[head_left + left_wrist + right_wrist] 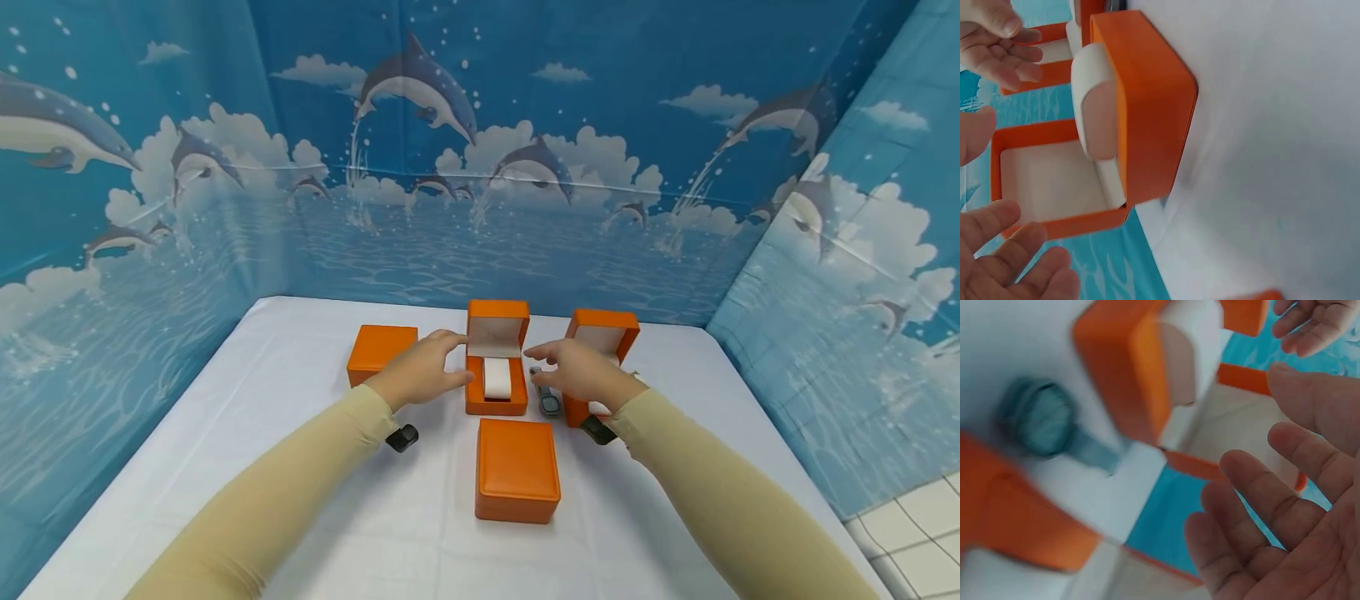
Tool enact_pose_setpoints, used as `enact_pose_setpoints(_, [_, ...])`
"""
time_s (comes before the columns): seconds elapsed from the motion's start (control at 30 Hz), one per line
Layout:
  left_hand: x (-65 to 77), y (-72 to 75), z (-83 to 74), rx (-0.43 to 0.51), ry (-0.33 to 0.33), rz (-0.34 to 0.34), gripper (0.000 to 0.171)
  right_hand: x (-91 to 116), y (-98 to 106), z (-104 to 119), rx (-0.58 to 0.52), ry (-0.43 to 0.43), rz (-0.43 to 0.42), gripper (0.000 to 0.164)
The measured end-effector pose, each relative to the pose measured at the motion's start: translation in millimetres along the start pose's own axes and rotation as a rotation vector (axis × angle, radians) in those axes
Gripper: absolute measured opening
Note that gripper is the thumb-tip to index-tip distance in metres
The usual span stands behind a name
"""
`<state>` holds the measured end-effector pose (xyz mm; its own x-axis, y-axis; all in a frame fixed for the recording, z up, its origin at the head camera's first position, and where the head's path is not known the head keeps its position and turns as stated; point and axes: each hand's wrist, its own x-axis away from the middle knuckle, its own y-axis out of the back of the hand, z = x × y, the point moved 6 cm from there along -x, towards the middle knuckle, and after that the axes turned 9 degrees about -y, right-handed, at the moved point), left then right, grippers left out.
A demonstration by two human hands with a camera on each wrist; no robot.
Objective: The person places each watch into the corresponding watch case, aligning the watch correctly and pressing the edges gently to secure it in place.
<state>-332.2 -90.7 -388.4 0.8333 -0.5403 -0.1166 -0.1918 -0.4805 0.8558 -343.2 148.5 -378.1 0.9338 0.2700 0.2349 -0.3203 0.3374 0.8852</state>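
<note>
An orange watch box (497, 408) stands with its lid raised, a white cushion (497, 379) inside. My left hand (427, 367) is at the box's left side, fingers spread and holding nothing. On the other side my right hand (581, 371) hovers with loose fingers (1254, 481), also holding nothing. Under and beside it lies a wristwatch (550, 405) with a dark strap and round face, flat on the cloth between two boxes. The second opened box (603, 318), at the right, is partly hidden behind my right hand and wrist.
A shut orange box (517, 471) sits in front of the middle one. Another shut box (381, 346) is at the left, partly behind my left hand. White cloth (360, 517) covers the table, and a dolphin-print curtain (480, 233) rises along its back and sides.
</note>
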Motion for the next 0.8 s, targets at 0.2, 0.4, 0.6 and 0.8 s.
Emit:
enact_pose_setpoints(0.2, [-7.8,-18.5,-3.3,0.014,0.024,0.035,0.074,5,-13,-23,0.042,-0.011,-0.011,0.057])
enact_pose_setpoints(0.4, [-14.3,-33.4,-3.6,0.013,0.034,0.075,0.078,8,-26,-35,0.140,0.032,-0.054,0.053])
enact_pose_setpoints(0.6, [-21.8,-46.4,-2.4,0.020,0.021,0.089,0.080,9,-38,-42,0.264,0.038,-0.114,0.053])
enact_pose_setpoints(0.8, [-28.6,-53.2,-2.2,0.013,0.034,0.080,0.081,10,-44,-42,0.376,0.055,-0.190,0.053])
